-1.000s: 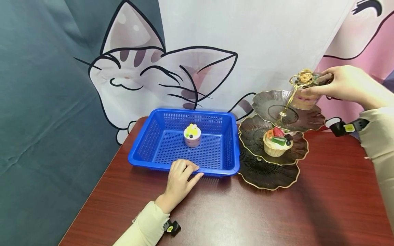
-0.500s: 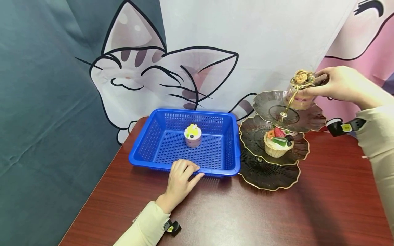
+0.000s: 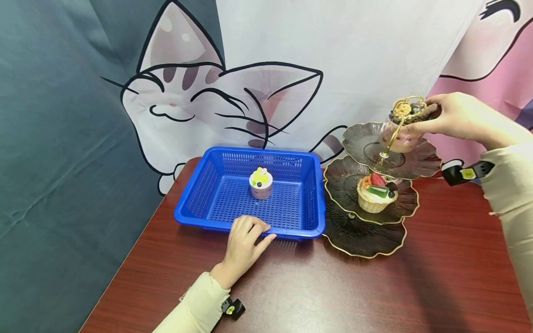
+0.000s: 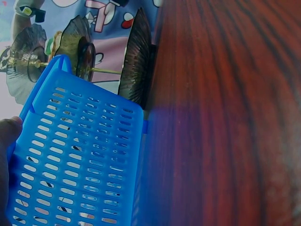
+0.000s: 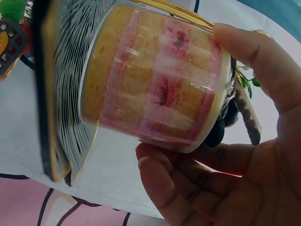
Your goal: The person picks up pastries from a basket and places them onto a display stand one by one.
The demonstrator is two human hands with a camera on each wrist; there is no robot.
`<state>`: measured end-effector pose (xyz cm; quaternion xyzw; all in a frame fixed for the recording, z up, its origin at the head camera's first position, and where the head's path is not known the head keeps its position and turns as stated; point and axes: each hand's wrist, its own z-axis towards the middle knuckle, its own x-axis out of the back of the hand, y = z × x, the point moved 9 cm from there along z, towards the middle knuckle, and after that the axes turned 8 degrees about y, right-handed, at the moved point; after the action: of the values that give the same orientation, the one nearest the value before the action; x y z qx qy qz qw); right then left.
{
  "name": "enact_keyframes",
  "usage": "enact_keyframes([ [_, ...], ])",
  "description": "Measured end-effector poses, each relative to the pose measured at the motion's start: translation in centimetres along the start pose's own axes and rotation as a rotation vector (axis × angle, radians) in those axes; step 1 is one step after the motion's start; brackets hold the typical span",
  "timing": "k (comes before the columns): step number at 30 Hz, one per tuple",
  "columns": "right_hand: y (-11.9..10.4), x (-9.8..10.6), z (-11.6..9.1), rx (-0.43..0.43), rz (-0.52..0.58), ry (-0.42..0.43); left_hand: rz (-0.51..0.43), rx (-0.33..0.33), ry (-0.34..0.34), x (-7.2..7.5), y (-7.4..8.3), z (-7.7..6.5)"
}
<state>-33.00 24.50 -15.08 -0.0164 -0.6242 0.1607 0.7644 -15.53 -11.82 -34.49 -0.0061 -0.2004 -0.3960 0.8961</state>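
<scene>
My right hand (image 3: 462,118) grips a clear cup of layered cake (image 5: 153,80), its thumb on one side and fingers on the other. Dark pieces top the cake. The cup is at the top plate (image 3: 362,138) of a three-tier stand, behind the gold handle (image 3: 393,138); its base is very close to the plate, and I cannot tell whether they touch. My left hand (image 3: 243,249) holds the near rim of a blue basket (image 3: 195,203), fingers over the edge and thumb outside. A small cake cup (image 3: 261,185) with yellow topping stands upright in the basket.
A fruit-topped cupcake (image 3: 374,196) sits on the middle plate (image 3: 341,185) of the stand. The gold-edged bottom plate (image 3: 366,240) lies beside the basket on the red-brown table (image 3: 333,291). A cat-print curtain (image 3: 270,37) hangs behind.
My right hand has brought the cake cup slightly left and down over the top plate, closer behind the gold handle. The left hand and basket stay still.
</scene>
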Motion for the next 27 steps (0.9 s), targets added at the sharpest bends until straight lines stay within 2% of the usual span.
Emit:
enact_keyframes([
  [9,0.11,-0.19,-0.33,-0.022,0.029,-0.053,0.001,-0.001,-0.002,0.05,0.04,0.09],
  [16,0.34,-0.28,-0.7,-0.044,0.058,-0.06,-0.005,-0.008,-0.002,0.02,0.09,0.1],
  [27,0.68,-0.02,-0.92,-0.044,0.004,-0.056,-0.003,0.0,0.001,0.04,0.14,0.11],
])
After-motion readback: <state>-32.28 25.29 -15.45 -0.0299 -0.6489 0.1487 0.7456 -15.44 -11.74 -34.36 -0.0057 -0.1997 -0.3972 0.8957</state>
